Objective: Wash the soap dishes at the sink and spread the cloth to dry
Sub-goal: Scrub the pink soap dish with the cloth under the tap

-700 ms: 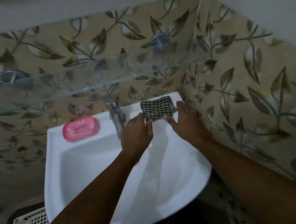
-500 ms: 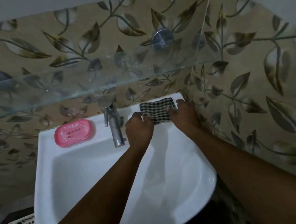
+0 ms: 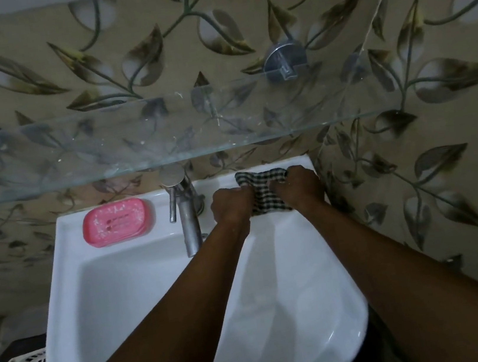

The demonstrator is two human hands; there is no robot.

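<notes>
Soap dish (image 3: 117,222) left of tap (image 3: 189,219), cloth (image 3: 264,191) right, on sink (image 3: 99,294) ledge.

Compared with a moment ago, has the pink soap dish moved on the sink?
No. The pink soap dish still lies on the back ledge of the sink, left of the tap; only the camera view shifted.

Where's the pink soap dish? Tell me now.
Head view: the pink soap dish sits on the sink rim, left of the tap; the checked cloth, gripped by the left hand and right hand, lies right of it.
</notes>
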